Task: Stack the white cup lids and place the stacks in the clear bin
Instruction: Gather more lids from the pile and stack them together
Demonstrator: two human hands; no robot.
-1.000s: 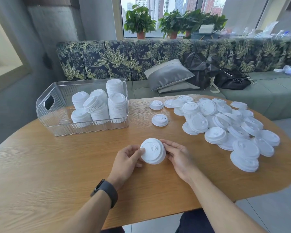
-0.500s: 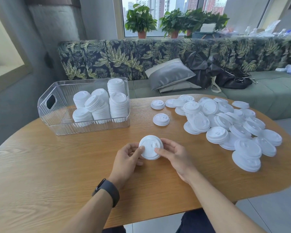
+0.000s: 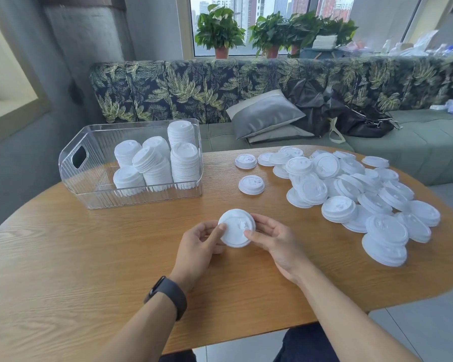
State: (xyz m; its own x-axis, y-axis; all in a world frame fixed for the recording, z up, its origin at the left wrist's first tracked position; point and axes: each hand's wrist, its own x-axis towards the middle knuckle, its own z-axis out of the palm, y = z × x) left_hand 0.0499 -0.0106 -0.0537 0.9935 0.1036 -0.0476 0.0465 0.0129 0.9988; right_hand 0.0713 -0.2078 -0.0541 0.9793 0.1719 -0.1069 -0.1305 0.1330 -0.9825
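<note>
Both hands hold a small stack of white cup lids (image 3: pixel 236 227) just above the middle of the wooden table (image 3: pixel 89 270). My left hand (image 3: pixel 200 244) grips its left edge with thumb on top. My right hand (image 3: pixel 275 240) grips its right edge. The top of the stack tilts toward me. A clear bin (image 3: pixel 89 189) stands at the back left with several lid stacks (image 3: pixel 183 158) inside. A pile of loose white lids (image 3: pixel 351 189) spreads across the right side of the table. A single lid (image 3: pixel 251 184) lies between bin and pile.
A leaf-patterned bench (image 3: pixel 220 84) with a grey cushion (image 3: pixel 264 113) and black bags (image 3: pixel 345 111) runs behind the table. Potted plants (image 3: pixel 219 32) stand on the window sill. The table's front edge is close to my body.
The lid stack in my hands has tipped so its top faces me more, and my thumbs have shifted over its rim. The hands stayed in about the same place.
</note>
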